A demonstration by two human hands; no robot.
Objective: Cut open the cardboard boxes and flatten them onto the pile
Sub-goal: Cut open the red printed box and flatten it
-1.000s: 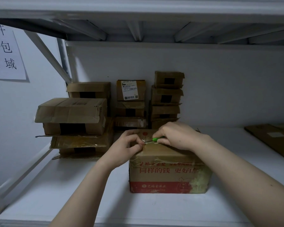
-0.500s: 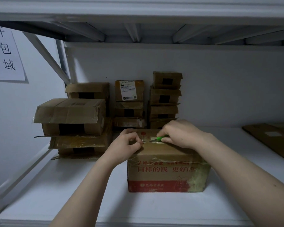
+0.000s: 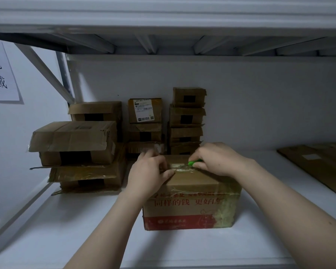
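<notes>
The box (image 3: pixel 190 206), at 6 o'clock on the shelf (image 3: pixel 85 220), looks light, stiff and tape-slick, best steadied by its top, which the left hand (image 3: pixel 149 174) holds at 10 o'clock while the right hand (image 3: pixel 219 159) clenches a green cutter (image 3: pixel 194 163).

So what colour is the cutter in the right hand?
Bright green; head view shows the small cutter gripped by the right hand.

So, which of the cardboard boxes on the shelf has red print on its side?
The front box, standing alone nearest the camera: red characters and a red band. The stacked boxes behind are brown, without red print.
</notes>
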